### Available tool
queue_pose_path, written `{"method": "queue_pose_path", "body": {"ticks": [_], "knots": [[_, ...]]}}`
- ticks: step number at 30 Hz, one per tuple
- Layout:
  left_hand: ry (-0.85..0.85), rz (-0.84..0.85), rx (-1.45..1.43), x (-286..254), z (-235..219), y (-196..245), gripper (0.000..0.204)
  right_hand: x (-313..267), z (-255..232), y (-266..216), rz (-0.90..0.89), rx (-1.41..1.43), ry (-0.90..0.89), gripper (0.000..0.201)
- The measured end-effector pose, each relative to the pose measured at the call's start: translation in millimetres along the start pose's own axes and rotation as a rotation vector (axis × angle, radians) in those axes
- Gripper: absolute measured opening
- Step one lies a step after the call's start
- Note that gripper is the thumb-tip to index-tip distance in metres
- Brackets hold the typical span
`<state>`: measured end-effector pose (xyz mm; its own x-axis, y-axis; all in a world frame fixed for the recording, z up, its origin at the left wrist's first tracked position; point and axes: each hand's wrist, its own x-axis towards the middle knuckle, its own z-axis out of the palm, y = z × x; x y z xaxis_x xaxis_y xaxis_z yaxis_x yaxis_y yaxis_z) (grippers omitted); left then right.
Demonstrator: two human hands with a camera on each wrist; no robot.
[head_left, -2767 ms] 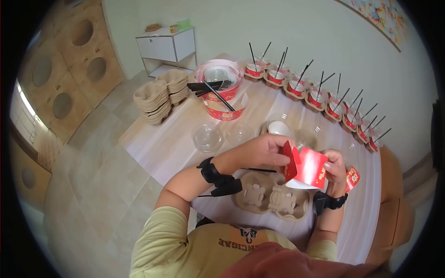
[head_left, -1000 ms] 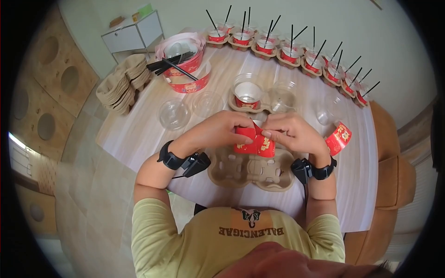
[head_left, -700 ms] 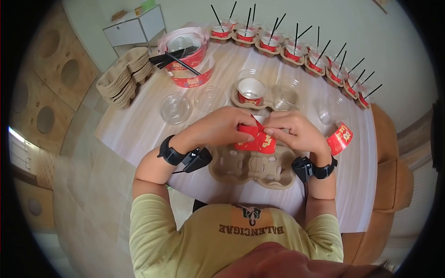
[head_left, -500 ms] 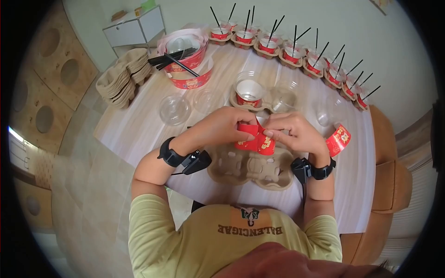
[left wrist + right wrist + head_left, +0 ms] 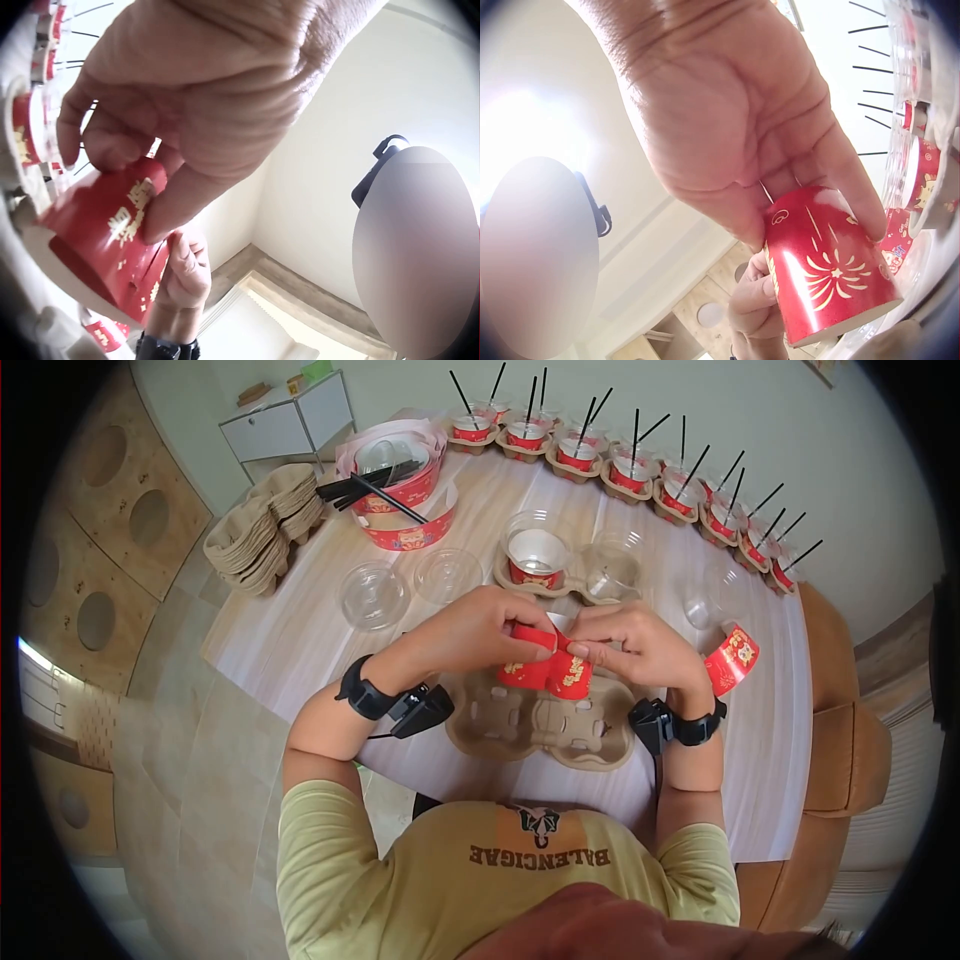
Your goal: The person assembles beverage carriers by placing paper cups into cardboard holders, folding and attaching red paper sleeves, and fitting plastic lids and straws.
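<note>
A red cup sleeve (image 5: 572,680) with gold print is held between both hands in the head view, its two ends brought together. My left hand (image 5: 488,628) pinches one end between thumb and fingers. From the other side my right hand (image 5: 640,648) pinches it near the seam. In the right wrist view the sleeve (image 5: 829,270) curves round into a tapered tube with a gold firework print. The left wrist view shows a slit in the sleeve (image 5: 97,225) beside the right thumb. Below the hands lies a moulded pulp cup carrier (image 5: 583,732) without cups.
Another carrier (image 5: 575,592) ahead holds a red-sleeved cup (image 5: 537,555). Another red sleeve (image 5: 733,658) lies right. Clear plastic lids (image 5: 375,595) lie left. Behind them are a red bucket (image 5: 410,538), straws (image 5: 365,485) and stacked carriers (image 5: 245,550). Several filled carriers (image 5: 575,465) line the far edge.
The sleeve was spread with its white inside showing; now its ends meet. Both hands have come closer together, in front of the chest. Over the last second they barely shift.
</note>
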<state>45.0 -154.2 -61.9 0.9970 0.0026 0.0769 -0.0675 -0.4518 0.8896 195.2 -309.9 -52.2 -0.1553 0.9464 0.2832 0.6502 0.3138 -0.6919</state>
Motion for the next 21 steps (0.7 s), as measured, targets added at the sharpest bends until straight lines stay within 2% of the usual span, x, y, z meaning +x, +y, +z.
{"method": "queue_pose_path", "body": {"ticks": [9, 12, 21], "knots": [[-0.01, -0.015, -0.007, -0.9, 0.5, -1.8, 0.011, 0.0, 3.0, -1.9, 0.003, -0.027, 0.014, 0.012], [0.004, -0.039, 0.02, -2.1, 0.1, 1.6, 0.011, 0.5, 4.4, -3.8, 0.032, -0.068, 0.076, 0.011], [0.093, 0.055, 0.116, 0.1, 7.5, -7.6, 0.015, 3.6, 6.8, -6.9, 0.091, -0.064, 0.098, 0.009]]}}
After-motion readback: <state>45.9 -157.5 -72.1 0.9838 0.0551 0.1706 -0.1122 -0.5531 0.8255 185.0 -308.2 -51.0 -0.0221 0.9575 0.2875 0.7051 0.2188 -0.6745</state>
